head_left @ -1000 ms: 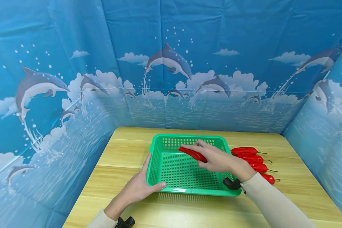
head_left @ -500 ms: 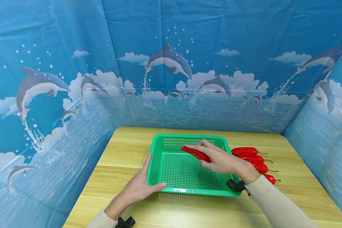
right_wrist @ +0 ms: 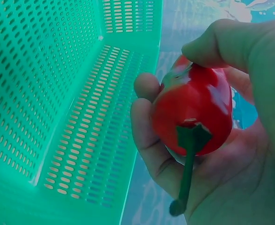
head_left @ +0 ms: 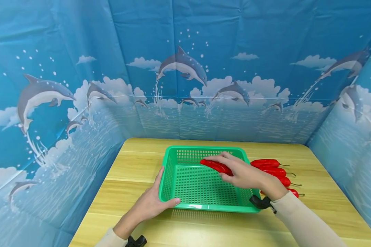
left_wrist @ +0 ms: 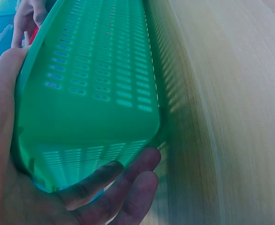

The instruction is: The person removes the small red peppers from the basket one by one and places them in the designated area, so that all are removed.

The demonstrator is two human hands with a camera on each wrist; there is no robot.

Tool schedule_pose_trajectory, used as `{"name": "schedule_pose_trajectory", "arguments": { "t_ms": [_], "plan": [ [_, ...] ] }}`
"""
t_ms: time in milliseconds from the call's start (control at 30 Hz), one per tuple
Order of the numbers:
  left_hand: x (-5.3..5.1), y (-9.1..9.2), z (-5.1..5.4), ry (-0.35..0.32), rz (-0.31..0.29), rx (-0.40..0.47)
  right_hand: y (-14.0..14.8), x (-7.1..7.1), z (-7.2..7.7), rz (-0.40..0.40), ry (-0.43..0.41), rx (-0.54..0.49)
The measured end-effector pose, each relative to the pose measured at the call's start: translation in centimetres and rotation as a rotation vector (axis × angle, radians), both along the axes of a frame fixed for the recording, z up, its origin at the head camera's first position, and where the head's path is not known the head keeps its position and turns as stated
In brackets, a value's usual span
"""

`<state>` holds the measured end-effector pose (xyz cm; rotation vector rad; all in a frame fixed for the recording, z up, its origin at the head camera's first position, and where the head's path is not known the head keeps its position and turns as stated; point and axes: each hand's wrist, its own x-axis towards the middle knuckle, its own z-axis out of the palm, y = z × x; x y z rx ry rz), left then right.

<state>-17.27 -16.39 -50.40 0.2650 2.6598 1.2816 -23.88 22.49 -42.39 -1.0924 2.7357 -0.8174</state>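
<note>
A shiny red chili pepper (head_left: 217, 166) is held by my right hand (head_left: 239, 173) above the right part of a green plastic basket (head_left: 204, 207). In the right wrist view, the thumb and fingers curl round the pepper (right_wrist: 193, 112), and its green stem points toward the camera. My left hand (head_left: 148, 202) grips the basket's near left corner. Its thumb lies on the rim, and in the left wrist view the fingers (left_wrist: 137, 187) bend round the outside of the basket wall (left_wrist: 95, 112). The basket's perforated floor shows no peppers on it.
Several more red chili peppers (head_left: 276, 171) lie in a row on the wooden table (head_left: 120, 171), right of the basket, stems to the right; my right arm partly covers them. A blue dolphin-print curtain (head_left: 185, 113) encloses the table's back and sides.
My right hand has drifted slightly to the right with the red chili pepper in its grip. The left hand and the basket keep their places.
</note>
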Motion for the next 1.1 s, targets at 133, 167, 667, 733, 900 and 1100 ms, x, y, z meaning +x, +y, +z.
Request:
{"name": "schedule_pose_trajectory", "arguments": {
  "t_ms": [133,167,667,733,900,1100],
  "plan": [
    [0.1,0.0,0.1,-0.002,-0.002,0.004,0.4,0.2,0.3,0.007,-0.005,-0.002],
    [0.1,0.0,0.1,-0.002,-0.003,0.007,0.5,0.2,0.3,0.009,-0.006,-0.002],
    [0.1,0.0,0.2,-0.004,0.0,-0.003,2.1,0.7,0.7,-0.024,-0.127,-0.052],
    [0.1,0.0,0.2,-0.006,0.001,-0.001,2.2,0.8,0.8,-0.037,-0.138,-0.046],
    [0.2,0.0,0.3,-0.007,0.002,0.0,2.6,0.9,0.9,-0.049,-0.131,-0.03],
    [0.2,-0.1,0.3,-0.001,0.002,-0.009,3.0,1.0,0.9,-0.068,-0.123,-0.006]
  ]
}}
